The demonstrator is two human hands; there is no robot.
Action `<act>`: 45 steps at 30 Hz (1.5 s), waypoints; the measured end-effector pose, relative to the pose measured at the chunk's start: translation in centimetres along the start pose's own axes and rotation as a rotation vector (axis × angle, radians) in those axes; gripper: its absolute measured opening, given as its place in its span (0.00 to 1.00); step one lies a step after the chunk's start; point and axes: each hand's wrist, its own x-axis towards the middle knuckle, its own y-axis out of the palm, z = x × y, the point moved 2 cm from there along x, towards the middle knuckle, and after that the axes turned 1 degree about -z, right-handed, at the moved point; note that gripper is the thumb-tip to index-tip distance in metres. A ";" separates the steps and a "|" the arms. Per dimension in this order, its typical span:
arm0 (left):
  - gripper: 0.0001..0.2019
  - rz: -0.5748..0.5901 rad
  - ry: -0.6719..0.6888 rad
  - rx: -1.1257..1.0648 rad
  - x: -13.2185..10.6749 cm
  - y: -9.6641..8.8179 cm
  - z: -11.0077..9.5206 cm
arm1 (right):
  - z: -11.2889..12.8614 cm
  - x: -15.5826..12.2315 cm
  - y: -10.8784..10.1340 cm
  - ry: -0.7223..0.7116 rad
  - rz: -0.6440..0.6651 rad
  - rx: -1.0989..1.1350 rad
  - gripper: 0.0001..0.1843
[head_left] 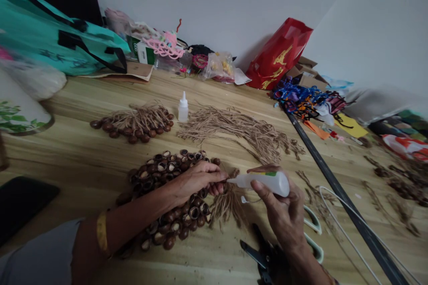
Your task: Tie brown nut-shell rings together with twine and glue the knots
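My right hand (pixel 287 209) is wrapped around a squeeze bottle (pixel 267 181), whitish and translucent with a yellow-green label, tilted nearly flat. Its thin nozzle points left and meets the fingertips of my left hand (pixel 197 180). Those fingers are pinched together; what is between them is small and mostly hidden. Under my left arm lies a heap of round brown nut shells (pixel 177 227), many with open hollow tops. A bundle of brown twine (pixel 229 207) spreads below the nozzle. The bottle's small cap (pixel 245 199) hangs under it.
Behind lie twine strands (pixel 234 127), a small dropper bottle (pixel 183 107) and twine pieces with nuts attached (pixel 137 124). Black-handled pliers (pixel 257 256) and pale scissor handles (pixel 314 231) are near my right wrist. A white cable (pixel 347 213) crosses a dark strip (pixel 334 182). Bags line the wall.
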 end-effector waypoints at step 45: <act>0.11 -0.040 -0.012 0.020 -0.3 0.3 -0.2 | 0.6 0.1 0.3 0.005 -0.042 -0.014 0.12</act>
